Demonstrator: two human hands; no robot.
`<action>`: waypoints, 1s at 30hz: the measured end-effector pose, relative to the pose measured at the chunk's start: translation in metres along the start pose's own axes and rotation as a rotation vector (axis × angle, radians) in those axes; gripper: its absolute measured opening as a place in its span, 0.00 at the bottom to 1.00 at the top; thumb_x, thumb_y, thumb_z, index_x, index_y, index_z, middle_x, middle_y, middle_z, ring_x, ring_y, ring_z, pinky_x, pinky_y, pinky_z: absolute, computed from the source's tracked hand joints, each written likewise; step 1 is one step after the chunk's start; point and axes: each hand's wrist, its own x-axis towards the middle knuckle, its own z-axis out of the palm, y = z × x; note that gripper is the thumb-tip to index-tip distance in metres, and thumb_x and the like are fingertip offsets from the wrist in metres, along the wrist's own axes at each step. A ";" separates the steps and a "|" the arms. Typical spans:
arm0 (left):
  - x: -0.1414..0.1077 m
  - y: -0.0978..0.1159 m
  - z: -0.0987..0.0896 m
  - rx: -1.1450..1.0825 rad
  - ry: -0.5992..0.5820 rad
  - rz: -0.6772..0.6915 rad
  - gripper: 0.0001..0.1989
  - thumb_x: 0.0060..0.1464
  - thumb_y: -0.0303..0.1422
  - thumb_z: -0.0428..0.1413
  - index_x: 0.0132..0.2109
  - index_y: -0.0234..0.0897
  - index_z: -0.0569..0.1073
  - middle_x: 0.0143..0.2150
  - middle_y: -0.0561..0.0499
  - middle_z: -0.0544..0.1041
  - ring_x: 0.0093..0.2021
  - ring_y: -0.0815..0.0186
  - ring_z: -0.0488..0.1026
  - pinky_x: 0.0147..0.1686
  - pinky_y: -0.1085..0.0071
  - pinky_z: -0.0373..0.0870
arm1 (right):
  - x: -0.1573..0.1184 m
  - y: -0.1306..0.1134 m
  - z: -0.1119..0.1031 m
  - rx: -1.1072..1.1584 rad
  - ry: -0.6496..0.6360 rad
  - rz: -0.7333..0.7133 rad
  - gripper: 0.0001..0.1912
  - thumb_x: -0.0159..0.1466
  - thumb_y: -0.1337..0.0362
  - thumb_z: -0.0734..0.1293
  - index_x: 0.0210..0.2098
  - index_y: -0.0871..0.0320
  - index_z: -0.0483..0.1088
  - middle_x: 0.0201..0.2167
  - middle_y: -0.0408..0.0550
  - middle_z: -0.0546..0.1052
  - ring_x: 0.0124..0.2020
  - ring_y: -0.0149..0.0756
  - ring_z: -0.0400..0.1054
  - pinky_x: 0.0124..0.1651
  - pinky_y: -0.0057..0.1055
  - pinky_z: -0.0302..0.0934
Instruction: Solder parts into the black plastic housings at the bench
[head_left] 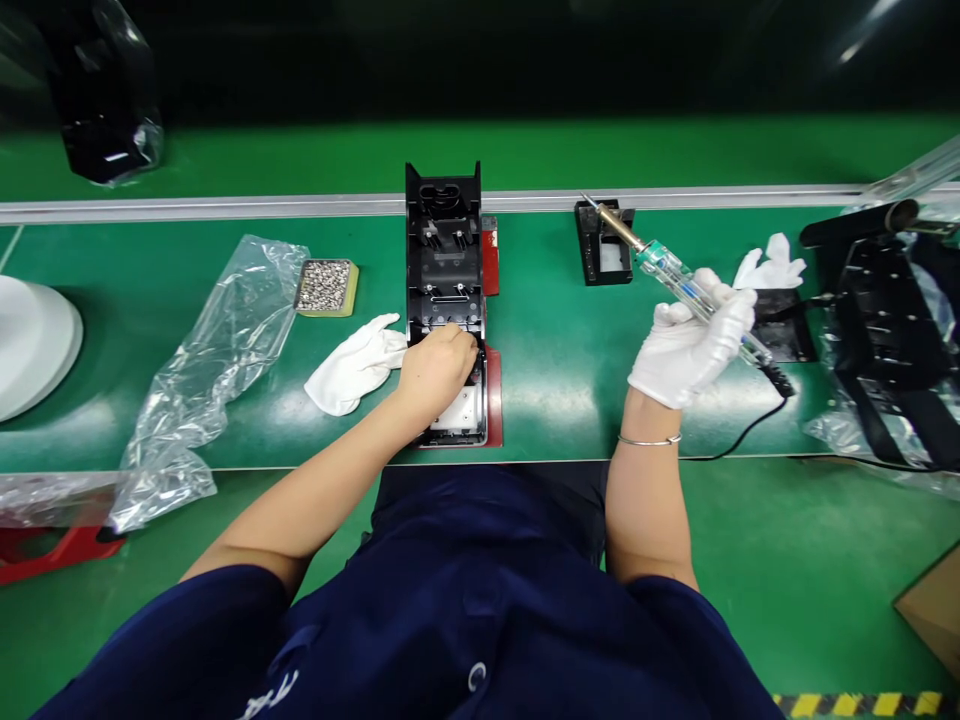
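Observation:
My left hand point(441, 372), bare, reaches into the lower half of a long black plastic housing point(444, 265). Its fingers are curled down inside, and whatever they pinch is hidden under them. A white panel point(457, 410) shows in the housing just below that hand. My right hand point(694, 335), in a white glove, grips a soldering iron point(679, 278) by its clear, green-collared handle. The iron's tip points up and left, over a small black soldering stand point(606, 245). A white glove point(356, 365) lies flat, touching the housing's left side.
A square tin of metal shavings point(327, 287) and a clear plastic bag point(225, 350) lie left, beyond them white round discs point(34, 345). Red pads point(493, 395) show along the housing's right. Another white glove point(771, 265) and bagged black housings point(900, 330) are at right. The iron's cord point(750, 430) trails along the front edge.

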 end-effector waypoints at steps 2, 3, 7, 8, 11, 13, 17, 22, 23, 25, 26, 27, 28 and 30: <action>0.001 -0.001 0.004 0.012 0.047 0.043 0.18 0.66 0.33 0.43 0.38 0.32 0.76 0.40 0.42 0.75 0.43 0.61 0.72 0.31 0.68 0.60 | 0.000 -0.002 0.000 -0.026 -0.001 0.027 0.29 0.58 0.42 0.62 0.43 0.61 0.56 0.44 0.44 0.71 0.24 0.08 0.55 0.26 0.13 0.62; 0.001 -0.001 0.005 0.015 0.049 0.056 0.18 0.66 0.32 0.43 0.37 0.32 0.76 0.39 0.42 0.75 0.43 0.61 0.72 0.30 0.68 0.59 | 0.000 -0.002 0.000 -0.036 0.004 0.037 0.28 0.59 0.42 0.61 0.43 0.61 0.56 0.44 0.44 0.71 0.24 0.08 0.54 0.25 0.13 0.61; -0.001 -0.004 0.010 0.010 0.052 0.099 0.17 0.66 0.31 0.44 0.38 0.33 0.76 0.40 0.43 0.76 0.43 0.61 0.71 0.29 0.68 0.57 | 0.000 -0.004 0.000 -0.031 0.004 0.038 0.28 0.59 0.42 0.61 0.42 0.62 0.56 0.43 0.45 0.71 0.25 0.08 0.55 0.25 0.12 0.60; -0.003 -0.005 0.011 0.008 0.054 0.110 0.17 0.66 0.31 0.44 0.39 0.33 0.77 0.41 0.43 0.76 0.43 0.62 0.71 0.30 0.68 0.58 | 0.001 -0.003 0.000 -0.023 0.007 0.030 0.29 0.58 0.42 0.62 0.42 0.62 0.56 0.43 0.44 0.71 0.25 0.08 0.56 0.25 0.12 0.60; -0.009 -0.009 0.013 0.000 0.072 0.129 0.17 0.66 0.31 0.45 0.49 0.35 0.78 0.46 0.46 0.77 0.46 0.62 0.72 0.33 0.69 0.62 | 0.002 -0.001 -0.002 -0.010 0.014 0.022 0.28 0.58 0.43 0.62 0.43 0.61 0.57 0.43 0.44 0.71 0.24 0.07 0.55 0.25 0.13 0.61; -0.014 -0.012 0.014 -0.004 0.083 0.129 0.18 0.67 0.32 0.44 0.55 0.36 0.76 0.48 0.46 0.78 0.46 0.63 0.72 0.34 0.69 0.63 | 0.001 -0.001 -0.002 -0.014 0.009 0.033 0.27 0.58 0.44 0.62 0.43 0.61 0.57 0.44 0.43 0.71 0.24 0.07 0.55 0.25 0.13 0.61; -0.019 -0.015 0.013 0.000 0.065 0.154 0.19 0.67 0.32 0.44 0.56 0.37 0.76 0.46 0.45 0.78 0.43 0.62 0.71 0.28 0.67 0.59 | -0.004 -0.006 0.003 -0.038 -0.031 0.001 0.31 0.55 0.41 0.65 0.46 0.57 0.59 0.41 0.44 0.69 0.27 0.08 0.57 0.24 0.10 0.57; -0.017 -0.007 0.009 0.006 0.030 0.198 0.20 0.66 0.31 0.42 0.53 0.33 0.77 0.39 0.41 0.76 0.43 0.60 0.71 0.30 0.66 0.61 | -0.004 -0.008 0.007 -0.018 -0.036 -0.040 0.39 0.50 0.36 0.67 0.54 0.52 0.60 0.42 0.45 0.68 0.33 0.11 0.61 0.22 0.08 0.51; -0.017 -0.006 0.008 0.004 0.027 0.204 0.20 0.66 0.32 0.43 0.52 0.33 0.77 0.39 0.41 0.76 0.43 0.60 0.71 0.31 0.66 0.62 | -0.003 -0.006 0.006 -0.005 -0.020 -0.033 0.39 0.51 0.35 0.67 0.51 0.55 0.60 0.43 0.46 0.68 0.32 0.11 0.61 0.22 0.08 0.52; -0.018 -0.008 0.005 -0.003 0.029 0.212 0.19 0.66 0.34 0.45 0.53 0.34 0.77 0.41 0.42 0.77 0.43 0.61 0.71 0.33 0.67 0.65 | 0.000 -0.003 0.003 0.018 -0.003 -0.025 0.35 0.52 0.37 0.66 0.44 0.60 0.59 0.43 0.46 0.69 0.30 0.10 0.60 0.23 0.09 0.54; -0.019 -0.012 0.003 -0.022 0.039 0.212 0.19 0.66 0.35 0.45 0.53 0.36 0.77 0.43 0.43 0.77 0.44 0.62 0.72 0.36 0.67 0.67 | 0.001 -0.001 0.002 0.031 0.002 -0.026 0.33 0.53 0.39 0.66 0.42 0.61 0.58 0.42 0.46 0.69 0.29 0.09 0.59 0.23 0.08 0.55; -0.020 -0.018 0.000 -0.049 0.062 0.196 0.20 0.67 0.36 0.44 0.53 0.37 0.77 0.45 0.44 0.77 0.46 0.63 0.72 0.39 0.68 0.69 | 0.001 0.000 0.002 0.047 0.006 -0.027 0.32 0.54 0.41 0.66 0.41 0.62 0.57 0.41 0.45 0.69 0.28 0.08 0.58 0.23 0.08 0.55; -0.020 -0.028 -0.005 -0.080 0.096 0.149 0.21 0.67 0.38 0.42 0.52 0.38 0.78 0.46 0.44 0.77 0.47 0.63 0.72 0.44 0.68 0.70 | 0.001 0.001 0.001 0.061 0.006 -0.027 0.31 0.54 0.43 0.67 0.40 0.62 0.56 0.41 0.44 0.70 0.27 0.07 0.58 0.23 0.07 0.54; -0.017 -0.056 -0.015 -0.131 0.175 -0.038 0.24 0.68 0.40 0.39 0.49 0.38 0.79 0.48 0.44 0.77 0.51 0.62 0.72 0.52 0.66 0.70 | 0.001 0.000 0.002 0.083 0.004 -0.020 0.30 0.53 0.45 0.67 0.39 0.63 0.56 0.40 0.43 0.70 0.27 0.07 0.57 0.23 0.06 0.54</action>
